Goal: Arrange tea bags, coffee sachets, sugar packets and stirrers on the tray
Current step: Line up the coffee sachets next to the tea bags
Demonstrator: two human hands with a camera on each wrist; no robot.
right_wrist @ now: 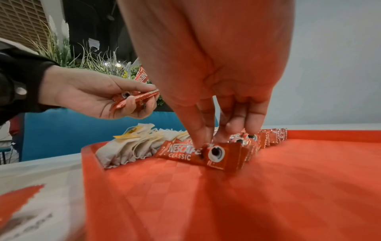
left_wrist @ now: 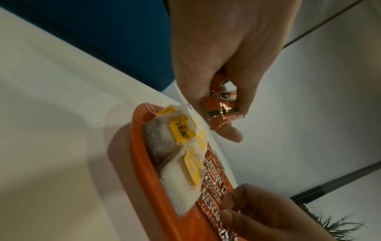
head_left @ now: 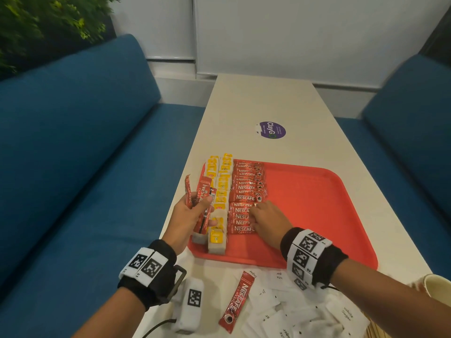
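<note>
A red tray (head_left: pixel 317 203) lies on the white table. Along its left side run two rows of tea bags (head_left: pixel 220 191) with yellow tags, then a row of red Nescafe coffee sachets (head_left: pixel 247 184). My left hand (head_left: pixel 200 208) hovers over the tray's left edge and grips several red sachets (head_left: pixel 203 191), also seen in the left wrist view (left_wrist: pixel 222 107). My right hand (head_left: pixel 252 215) reaches down onto the near end of the sachet row. Its straight fingertips (right_wrist: pixel 198 140) press on the nearest sachet (right_wrist: pixel 181 151). The tea bags (right_wrist: pixel 132 145) lie just left of it.
In front of the tray lie one loose coffee sachet (head_left: pixel 235 303) and a heap of white sugar packets (head_left: pixel 292 308). A paper cup (head_left: pixel 436 286) stands at the right edge. A white marker box (head_left: pixel 191 303) sits near my left wrist. Blue sofas (head_left: pixel 73 142) flank the table.
</note>
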